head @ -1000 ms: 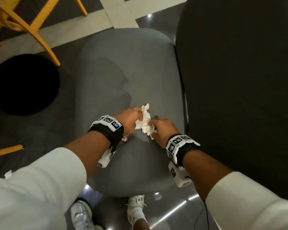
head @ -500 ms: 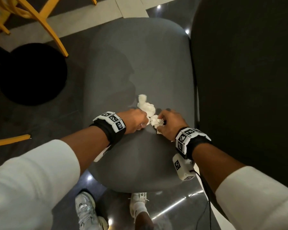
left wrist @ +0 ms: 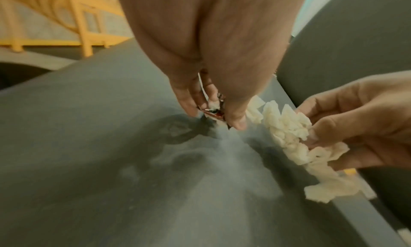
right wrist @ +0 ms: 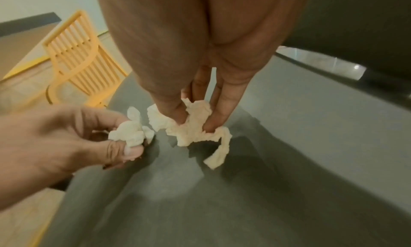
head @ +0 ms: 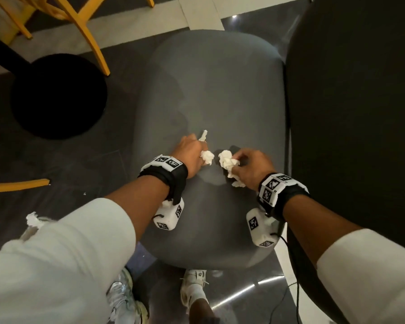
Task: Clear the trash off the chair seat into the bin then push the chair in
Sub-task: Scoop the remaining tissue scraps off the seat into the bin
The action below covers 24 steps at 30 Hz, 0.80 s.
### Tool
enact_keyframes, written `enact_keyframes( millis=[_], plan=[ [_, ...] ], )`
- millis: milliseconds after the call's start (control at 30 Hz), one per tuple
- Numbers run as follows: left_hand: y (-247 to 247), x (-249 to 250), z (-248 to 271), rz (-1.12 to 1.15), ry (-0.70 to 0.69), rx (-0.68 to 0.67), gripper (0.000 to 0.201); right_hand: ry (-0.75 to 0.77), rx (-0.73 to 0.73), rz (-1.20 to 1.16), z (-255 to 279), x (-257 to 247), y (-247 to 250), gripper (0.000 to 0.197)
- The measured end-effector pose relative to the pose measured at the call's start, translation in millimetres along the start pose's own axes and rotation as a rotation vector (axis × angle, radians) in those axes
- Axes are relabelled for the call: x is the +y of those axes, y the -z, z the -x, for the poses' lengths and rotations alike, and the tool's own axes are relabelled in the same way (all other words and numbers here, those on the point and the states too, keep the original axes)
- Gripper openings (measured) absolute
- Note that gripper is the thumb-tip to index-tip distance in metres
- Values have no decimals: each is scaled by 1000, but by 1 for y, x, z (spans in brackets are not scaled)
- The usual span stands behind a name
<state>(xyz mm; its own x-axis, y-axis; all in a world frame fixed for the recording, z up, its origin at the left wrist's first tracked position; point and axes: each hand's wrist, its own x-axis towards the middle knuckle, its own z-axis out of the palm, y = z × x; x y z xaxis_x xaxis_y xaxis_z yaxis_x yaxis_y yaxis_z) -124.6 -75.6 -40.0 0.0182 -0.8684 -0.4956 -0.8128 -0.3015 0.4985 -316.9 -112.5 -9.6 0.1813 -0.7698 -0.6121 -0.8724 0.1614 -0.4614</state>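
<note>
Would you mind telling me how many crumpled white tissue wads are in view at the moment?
3: one gripped in the left hand (left wad), one in the right hand (right wad), and one on the floor by the left sleeve. More may be hidden under the hands.

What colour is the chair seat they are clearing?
Grey chair seat, plain, with no pattern; the head view shows it best.

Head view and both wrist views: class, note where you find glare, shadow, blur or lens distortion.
Head view: bright glare streaks on the glossy floor, hand shadows on the grey chair seat. Left wrist view: close left hand soft and stretched, tissue fairly clear. Right wrist view: right hand looms, yellow chair bowed.
</note>
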Motion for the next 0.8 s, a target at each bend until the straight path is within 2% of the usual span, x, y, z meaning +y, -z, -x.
enact_keyframes(
  millis=[100, 167, 300, 400, 533, 667, 800],
  plan=[
    [11, -25, 22, 244, 31, 89, 10, 18, 21, -135, 6, -33, -21, 14],
    [25, -42, 41, 342, 57, 123, 12, 48, 14, -195, 10, -61, -43, 16],
    [43, -101, 89, 566, 160, 197, 18, 85, -21, -281, 28, -121, -107, 21],
    [43, -159, 141, 701, 235, 248, 10, 138, -108, -265, 48, -161, -168, 22],
    [25, -237, 221, 754, 426, 277, 8, 193, -274, -94, 86, -201, -253, 15],
    [-5, -313, 295, 725, 603, 296, 27, 203, -424, 61, 118, -221, -343, 18],
    [-25, -371, 339, 664, 680, 255, 24, 219, -444, 101, 141, -236, -410, 14]
  ],
)
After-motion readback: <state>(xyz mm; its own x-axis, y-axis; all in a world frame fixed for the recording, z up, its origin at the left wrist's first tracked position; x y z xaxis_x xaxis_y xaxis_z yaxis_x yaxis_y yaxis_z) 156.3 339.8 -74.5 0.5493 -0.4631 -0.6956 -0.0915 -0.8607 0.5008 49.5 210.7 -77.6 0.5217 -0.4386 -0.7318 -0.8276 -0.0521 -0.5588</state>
